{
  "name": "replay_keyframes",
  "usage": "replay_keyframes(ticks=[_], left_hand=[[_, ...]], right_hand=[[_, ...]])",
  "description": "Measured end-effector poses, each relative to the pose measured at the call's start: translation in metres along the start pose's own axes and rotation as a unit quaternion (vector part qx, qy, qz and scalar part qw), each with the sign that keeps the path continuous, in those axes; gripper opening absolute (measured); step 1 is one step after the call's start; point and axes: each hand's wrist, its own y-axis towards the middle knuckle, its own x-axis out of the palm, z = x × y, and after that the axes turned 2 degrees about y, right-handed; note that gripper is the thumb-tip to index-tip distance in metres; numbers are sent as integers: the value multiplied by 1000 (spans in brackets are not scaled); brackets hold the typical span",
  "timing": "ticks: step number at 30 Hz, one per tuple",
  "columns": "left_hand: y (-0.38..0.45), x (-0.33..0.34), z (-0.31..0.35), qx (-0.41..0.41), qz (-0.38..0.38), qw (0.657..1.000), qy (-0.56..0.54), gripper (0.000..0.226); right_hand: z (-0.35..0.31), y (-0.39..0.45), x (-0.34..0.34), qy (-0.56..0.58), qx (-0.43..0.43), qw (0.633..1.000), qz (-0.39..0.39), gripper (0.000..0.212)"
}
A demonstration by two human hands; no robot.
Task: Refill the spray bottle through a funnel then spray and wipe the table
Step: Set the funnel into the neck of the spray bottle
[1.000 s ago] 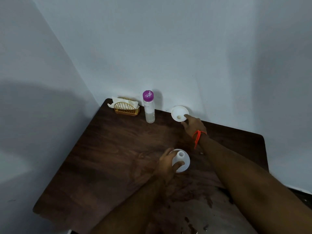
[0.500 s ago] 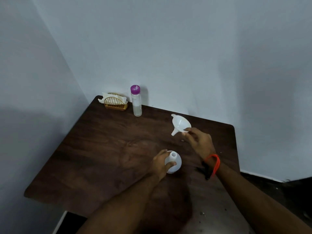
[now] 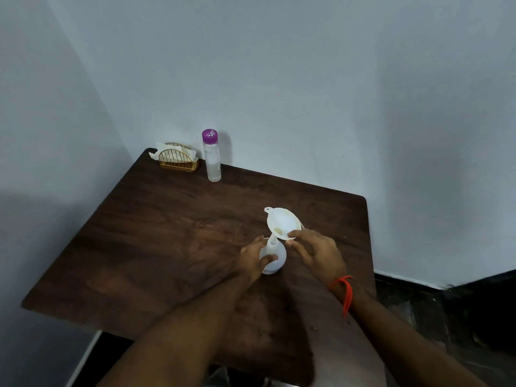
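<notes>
Near the middle of the dark wooden counter [image 3: 156, 247], the white plastic spray bottle [image 3: 275, 256] is gripped by the left hand [image 3: 252, 259]; the white plastic funnel [image 3: 282, 222], tilted at its neck, is pinched by the right hand [image 3: 318, 252].

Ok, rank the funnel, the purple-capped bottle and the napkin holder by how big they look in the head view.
1. purple-capped bottle, tallest though farthest
2. funnel and napkin holder: look alike; the funnel is nearer the camera, so left unranked
</notes>
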Motion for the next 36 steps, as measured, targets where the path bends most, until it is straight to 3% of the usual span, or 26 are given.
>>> replay_keyframes(ticks=[6, 11, 18, 26, 29, 33, 36], left_hand=[[1, 0, -2, -6, 0, 1000, 12, 68], [-1, 1, 1, -7, 4, 1000, 18, 66], [-3, 0, 0, 1, 20, 1000, 2, 64], [-4, 0, 0, -2, 19, 1000, 3, 64], [-7, 2, 2, 9, 19, 1000, -3, 64], [-10, 7, -11, 15, 41, 997, -56, 94], [-14, 4, -20, 15, 51, 997, -62, 104]], right_hand=[[-6, 0, -1, -55, -13, 998, -7, 24], [-6, -2, -2, -94, -31, 995, -20, 39], [3, -9, 6, -130, -57, 989, -38, 37], [5, -2, 12, -115, -25, 988, -105, 43], [5, -5, 10, -92, -8, 990, -102, 56], [0, -3, 3, -57, -2, 995, -81, 70], [-6, 3, -2, -35, -2, 999, -40, 64]])
